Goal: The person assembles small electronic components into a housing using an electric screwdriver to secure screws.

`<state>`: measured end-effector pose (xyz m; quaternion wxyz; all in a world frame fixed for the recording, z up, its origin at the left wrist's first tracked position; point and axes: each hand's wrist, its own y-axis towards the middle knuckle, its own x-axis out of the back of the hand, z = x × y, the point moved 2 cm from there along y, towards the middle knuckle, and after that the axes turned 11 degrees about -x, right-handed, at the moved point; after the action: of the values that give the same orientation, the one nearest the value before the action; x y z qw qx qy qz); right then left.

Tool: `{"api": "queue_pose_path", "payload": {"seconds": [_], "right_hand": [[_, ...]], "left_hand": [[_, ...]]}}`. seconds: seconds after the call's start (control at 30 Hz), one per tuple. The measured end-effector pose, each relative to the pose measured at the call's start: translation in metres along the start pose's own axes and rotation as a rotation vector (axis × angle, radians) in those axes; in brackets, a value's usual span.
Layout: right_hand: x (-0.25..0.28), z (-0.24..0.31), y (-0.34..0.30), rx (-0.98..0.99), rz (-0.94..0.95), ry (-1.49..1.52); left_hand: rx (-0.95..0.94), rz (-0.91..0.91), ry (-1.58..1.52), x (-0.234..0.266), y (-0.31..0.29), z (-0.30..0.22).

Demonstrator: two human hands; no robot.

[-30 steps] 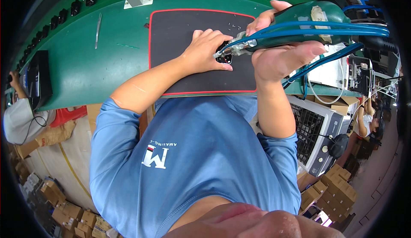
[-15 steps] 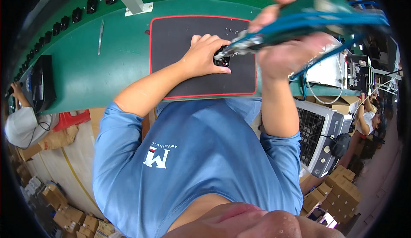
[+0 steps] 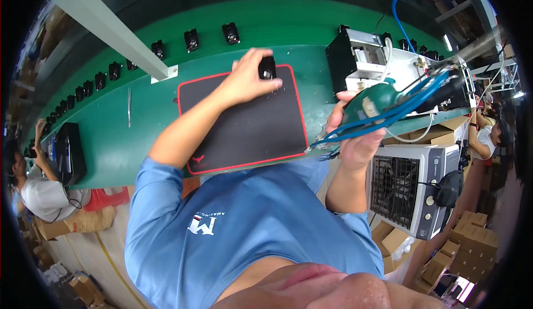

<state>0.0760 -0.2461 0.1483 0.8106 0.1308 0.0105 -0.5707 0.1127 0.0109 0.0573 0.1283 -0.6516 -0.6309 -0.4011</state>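
My left hand (image 3: 247, 82) is closed around a small black part (image 3: 267, 68) at the far edge of a black mat with a red border (image 3: 244, 126). Its thumb and fingers grip the part from the left. In my right hand (image 3: 358, 149), to the right of the mat, is a green power tool (image 3: 369, 104) with blue hoses (image 3: 383, 121) along it. The tool's metal tip points down and left, near the mat's near right corner. It is apart from the black part.
Several similar black parts (image 3: 191, 40) stand along the green strip at the back. A grey post (image 3: 111, 28) rises behind the mat. A thin metal strip (image 3: 129, 108) lies left, beside a black bin (image 3: 70, 152). White equipment (image 3: 369, 59) stands right; co-workers sit at both sides.
My right hand has drawn the green tool away from the black part, down and to the right. My left hand has moved the part toward the mat's far edge. The view has shifted.
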Motion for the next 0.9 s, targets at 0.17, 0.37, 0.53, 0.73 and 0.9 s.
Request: {"api": "queue_pose_path", "payload": {"seconds": [0.17,0.37,0.53,0.73,0.9], "right_hand": [[0.010,-0.012,-0.003,-0.022,-0.048,0.076],[0.035,-0.015,-0.013,-0.099,-0.058,0.123],[0.044,-0.012,-0.016,-0.066,-0.107,0.105],[0.044,-0.021,-0.007,-0.078,-0.107,0.068],[0.027,-0.010,0.004,-0.031,-0.089,-0.056]], "left_hand": [[0.093,-0.042,0.362,-0.015,0.108,0.072],[0.221,0.066,0.400,-0.019,0.132,0.109],[0.077,0.202,0.496,0.004,0.116,0.066],[-0.569,0.211,-0.913,0.096,0.074,-0.090],[-0.626,0.278,-0.918,0.082,0.045,-0.185]]}}
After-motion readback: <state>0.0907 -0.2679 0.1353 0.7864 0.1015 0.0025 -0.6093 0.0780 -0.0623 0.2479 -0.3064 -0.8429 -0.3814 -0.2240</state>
